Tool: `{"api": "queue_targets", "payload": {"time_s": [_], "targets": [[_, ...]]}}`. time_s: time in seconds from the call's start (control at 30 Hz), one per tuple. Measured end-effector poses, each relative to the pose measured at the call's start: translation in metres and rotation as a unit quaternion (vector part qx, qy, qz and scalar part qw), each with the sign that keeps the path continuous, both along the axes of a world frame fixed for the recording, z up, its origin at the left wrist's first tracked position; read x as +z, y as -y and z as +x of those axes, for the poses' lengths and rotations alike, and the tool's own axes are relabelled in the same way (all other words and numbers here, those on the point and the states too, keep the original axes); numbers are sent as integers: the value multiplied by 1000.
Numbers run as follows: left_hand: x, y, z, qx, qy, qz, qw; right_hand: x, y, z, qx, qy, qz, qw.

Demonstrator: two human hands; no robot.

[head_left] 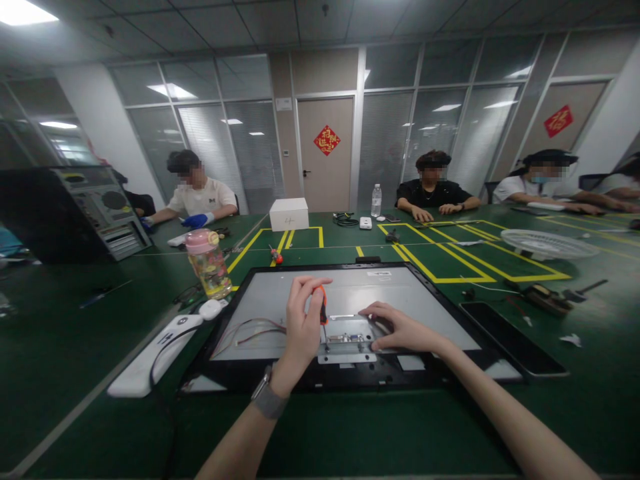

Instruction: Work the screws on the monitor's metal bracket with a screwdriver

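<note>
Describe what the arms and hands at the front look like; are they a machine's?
They are a person's: the left hand and the right hand have no gloves on, and no sleeves show. The left wrist wears a watch with a silvery-edged case and a wide grey band; no watch shows on the right wrist.

Two bare hands (303,321) (403,330), one orange-and-black screwdriver (323,308), one display panel (405,293).
Two drink bottles (209,267) (377,201), one smartwatch (262,383), one computer tower (75,217), one white box (289,215), two red diamond-shaped signs (327,141) (559,121), at least four other people (205,197) (434,190).
</note>
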State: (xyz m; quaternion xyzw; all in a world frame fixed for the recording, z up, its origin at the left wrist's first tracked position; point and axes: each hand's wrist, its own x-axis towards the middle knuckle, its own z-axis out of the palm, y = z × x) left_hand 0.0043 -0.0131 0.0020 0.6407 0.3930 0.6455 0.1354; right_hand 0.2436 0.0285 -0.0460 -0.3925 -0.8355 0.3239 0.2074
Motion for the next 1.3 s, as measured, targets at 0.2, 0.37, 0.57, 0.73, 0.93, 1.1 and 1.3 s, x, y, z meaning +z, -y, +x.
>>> {"api": "queue_targets", "payload": {"time_s": [0.2,0.37,0.57,0.73,0.93,1.1,1.3], "targets": [[0,0,0,4,-14,-9,1000,3,2,-1,-3,2,-9,1000],[0,1,0,-18,-14,-13,1000,0,0,-1,1,0,2,1000],[-2,0,0,1,-16,-19,1000,1,1,-1,-1,4,1,1000],[-1,1,0,-24,-12,-15,1000,1,0,-1,-1,5,1,1000],[0,2,0,1,-13,-8,1000,2,2,-1,-5,9,-5,1000],[1,2,0,-16,-18,-2,1000,0,0,0,-1,4,3,1000],[0,2,2,-5,-19,-6,1000,-1,0,0,3,3,6,1000]]}}
